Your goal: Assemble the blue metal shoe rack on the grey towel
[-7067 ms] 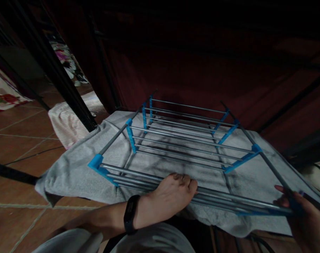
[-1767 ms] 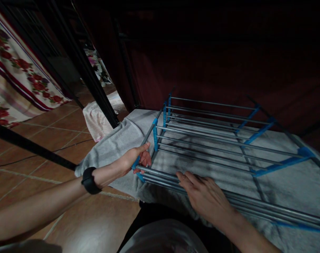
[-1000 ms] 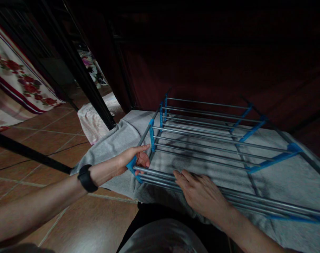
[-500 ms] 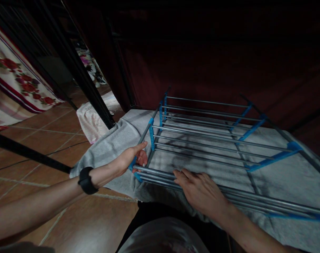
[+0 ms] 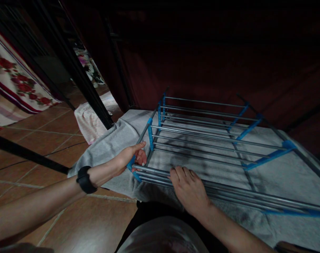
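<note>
A folded drying rack (image 5: pixel 202 140) with grey metal rods and blue plastic joints lies flat on a grey towel (image 5: pixel 112 140) spread over the floor. My left hand (image 5: pixel 129 158), a black band on its wrist, grips the rack's near left blue corner. My right hand (image 5: pixel 189 188) lies palm down on the nearest rods, fingers curled over them.
Terracotta floor tiles (image 5: pixel 44 130) stretch to the left. A pink striped cloth (image 5: pixel 90 117) lies beside a black slanted frame leg (image 5: pixel 78 77). Floral fabric (image 5: pixel 14 77) hangs at far left. A dark red curtain (image 5: pixel 202 70) backs the rack.
My right hand has slid slightly left along the near rods. My left hand stays on the blue corner. Seven seconds ago the left hand rested mid-rods and the right held the right end.
</note>
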Available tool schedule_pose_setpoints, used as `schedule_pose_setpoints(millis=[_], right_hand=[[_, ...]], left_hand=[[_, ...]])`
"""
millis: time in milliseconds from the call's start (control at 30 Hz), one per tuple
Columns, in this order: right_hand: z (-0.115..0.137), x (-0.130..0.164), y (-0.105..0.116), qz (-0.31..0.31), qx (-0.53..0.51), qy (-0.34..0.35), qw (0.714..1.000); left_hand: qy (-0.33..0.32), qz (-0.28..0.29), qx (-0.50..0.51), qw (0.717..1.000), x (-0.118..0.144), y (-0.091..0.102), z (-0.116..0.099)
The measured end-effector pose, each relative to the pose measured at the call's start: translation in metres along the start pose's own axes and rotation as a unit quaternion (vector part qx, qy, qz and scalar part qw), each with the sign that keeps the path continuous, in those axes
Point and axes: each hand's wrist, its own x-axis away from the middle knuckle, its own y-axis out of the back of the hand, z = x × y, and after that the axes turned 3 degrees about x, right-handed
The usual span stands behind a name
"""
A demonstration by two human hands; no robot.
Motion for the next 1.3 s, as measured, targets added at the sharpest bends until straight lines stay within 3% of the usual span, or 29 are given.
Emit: schedule_pose_setpoints(millis=[567,800,967,1100,1300], right_hand=[[-0.008,-0.012,0.011,0.088,-0.041,0.025,0.995],[-0.005,-0.007,0.008,0.036,-0.036,0.017,0.999],[-0.010,0.018,0.016,-0.018,-0.016,-0.012,1.000],[-0.022,0.033,0.017,-0.007,0.000,-0.044,0.999],[-0.036,0.028,0.008,0.018,-0.044,-0.011,0.999]], left_hand=[[-0.004,-0.010,-0.015,1.000,0.000,-0.002,0.001],[-0.016,0.000,-0.018,1.000,0.002,-0.001,0.000],[-0.026,0.001,-0.023,0.999,0.000,0.003,0.003],[-0.039,-0.022,-0.021,0.999,0.000,0.003,0.004],[-0.057,-0.047,-0.031,0.997,0.006,-0.003,0.000]])
